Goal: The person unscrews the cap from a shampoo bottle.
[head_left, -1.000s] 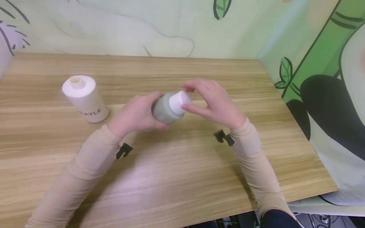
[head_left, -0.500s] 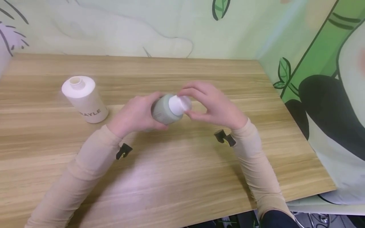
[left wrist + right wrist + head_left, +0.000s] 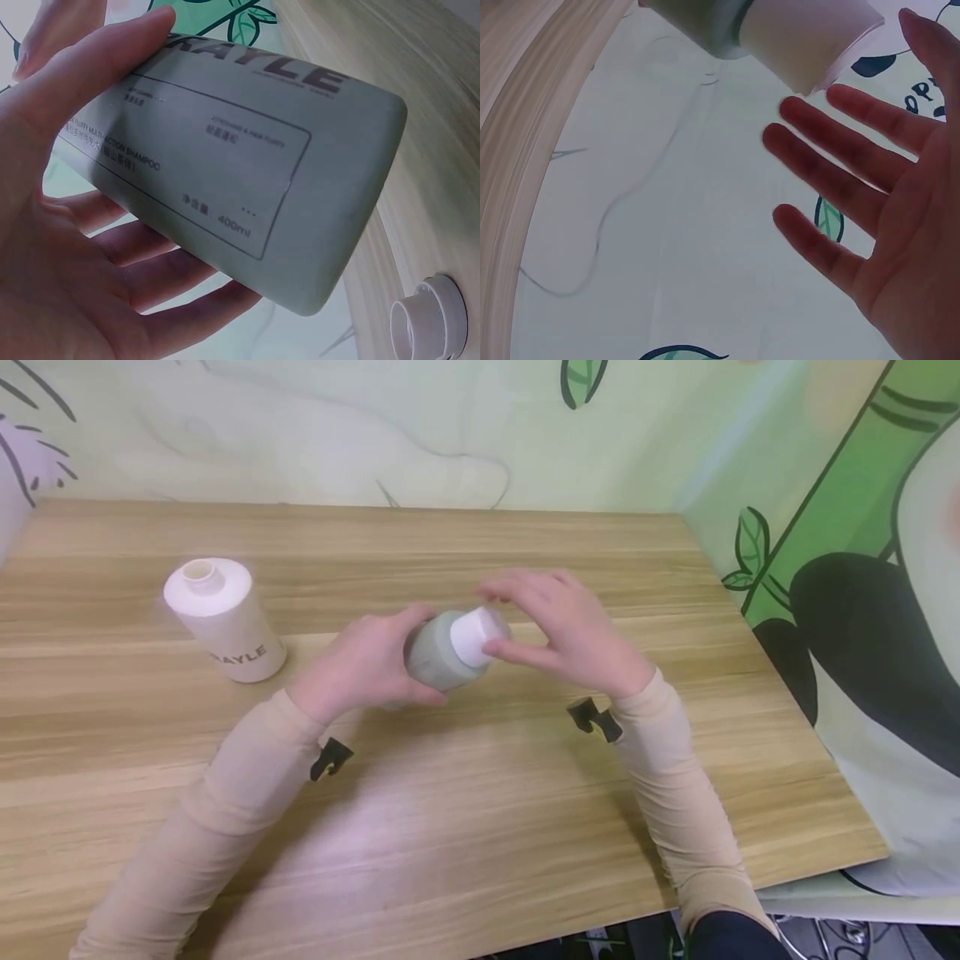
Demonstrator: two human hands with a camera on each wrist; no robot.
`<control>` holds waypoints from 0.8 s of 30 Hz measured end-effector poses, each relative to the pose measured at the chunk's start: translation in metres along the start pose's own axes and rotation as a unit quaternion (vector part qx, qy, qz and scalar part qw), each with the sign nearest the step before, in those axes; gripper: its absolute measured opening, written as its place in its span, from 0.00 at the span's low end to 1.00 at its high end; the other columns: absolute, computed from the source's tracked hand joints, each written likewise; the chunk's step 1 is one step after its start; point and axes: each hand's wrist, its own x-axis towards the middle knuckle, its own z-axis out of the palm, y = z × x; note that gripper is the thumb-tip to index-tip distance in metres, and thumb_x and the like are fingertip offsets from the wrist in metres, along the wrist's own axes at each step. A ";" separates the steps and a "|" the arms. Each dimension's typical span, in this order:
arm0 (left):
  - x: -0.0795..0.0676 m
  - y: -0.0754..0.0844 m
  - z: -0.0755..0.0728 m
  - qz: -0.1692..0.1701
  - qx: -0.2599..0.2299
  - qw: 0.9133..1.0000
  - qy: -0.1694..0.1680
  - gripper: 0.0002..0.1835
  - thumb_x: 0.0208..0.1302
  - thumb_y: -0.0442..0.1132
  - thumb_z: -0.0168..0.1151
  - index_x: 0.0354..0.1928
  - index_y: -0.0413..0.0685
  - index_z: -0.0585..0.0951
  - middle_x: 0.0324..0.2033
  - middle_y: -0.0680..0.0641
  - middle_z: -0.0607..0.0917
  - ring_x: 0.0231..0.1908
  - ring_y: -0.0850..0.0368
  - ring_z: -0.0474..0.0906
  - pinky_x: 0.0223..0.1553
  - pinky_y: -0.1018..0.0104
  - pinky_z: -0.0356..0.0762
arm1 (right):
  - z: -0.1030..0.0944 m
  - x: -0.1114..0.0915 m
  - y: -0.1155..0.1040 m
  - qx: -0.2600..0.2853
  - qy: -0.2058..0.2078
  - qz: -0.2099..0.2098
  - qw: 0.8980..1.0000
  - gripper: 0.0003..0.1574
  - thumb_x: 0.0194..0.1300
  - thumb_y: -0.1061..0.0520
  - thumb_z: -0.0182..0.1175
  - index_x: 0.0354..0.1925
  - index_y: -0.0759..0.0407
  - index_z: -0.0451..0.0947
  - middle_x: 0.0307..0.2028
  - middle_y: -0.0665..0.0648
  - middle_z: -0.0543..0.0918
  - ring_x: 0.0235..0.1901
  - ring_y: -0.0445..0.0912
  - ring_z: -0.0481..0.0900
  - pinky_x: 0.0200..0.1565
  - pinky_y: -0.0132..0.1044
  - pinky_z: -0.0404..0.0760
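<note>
My left hand (image 3: 363, 664) grips a grey-green shampoo bottle (image 3: 441, 656), holding it tilted above the table with its capped end toward the right. "KAYLE" and "400ml" are printed on the bottle's side (image 3: 277, 165) in the left wrist view. A plain white cap (image 3: 474, 635) sits on the end. Beside that cap is my right hand (image 3: 573, 631), its thumb tip at the cap's edge in the head view; contact is hard to tell. In the right wrist view the fingers (image 3: 832, 165) are spread and fairly straight, just off the cap (image 3: 810, 41).
A white bottle (image 3: 225, 622) without a cap stands upright on the wooden table (image 3: 450, 827) at the left. A painted wall (image 3: 337, 435) borders the table's back. A white ring-shaped part (image 3: 427, 322) shows at lower right in the left wrist view.
Half a second ago the right fingers were bent over the cap; now they have lifted off and spread. The bottle in my left hand has shifted very slightly right.
</note>
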 end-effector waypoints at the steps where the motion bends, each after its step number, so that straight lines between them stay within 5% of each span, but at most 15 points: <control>1: 0.000 0.000 0.000 -0.001 0.000 1.000 0.000 0.49 0.38 0.49 0.79 0.65 0.47 0.68 0.51 0.39 0.83 0.49 0.43 0.81 0.53 0.47 0.78 | -0.001 0.000 0.000 -0.006 -0.006 0.012 1.000 0.33 0.61 0.45 0.65 0.60 0.58 0.73 0.53 0.55 0.82 0.54 0.48 0.78 0.61 0.50 0.67; 9: 0.000 0.000 -0.001 -0.011 0.005 1.000 -0.002 0.47 0.39 0.49 0.79 0.65 0.48 0.69 0.50 0.41 0.84 0.48 0.44 0.81 0.52 0.48 0.78 | 0.000 -0.001 0.001 -0.011 -0.012 0.007 1.000 0.29 0.61 0.45 0.66 0.55 0.58 0.77 0.41 0.51 0.86 0.41 0.44 0.81 0.55 0.47 0.70; 24: 0.000 0.001 -0.001 -0.011 0.020 1.000 0.001 0.48 0.36 0.49 0.80 0.63 0.47 0.70 0.49 0.40 0.85 0.48 0.43 0.82 0.52 0.47 0.78 | -0.003 -0.006 0.005 0.008 -0.016 -0.108 0.994 0.27 0.59 0.56 0.66 0.58 0.56 0.76 0.56 0.57 0.81 0.56 0.51 0.77 0.57 0.48 0.68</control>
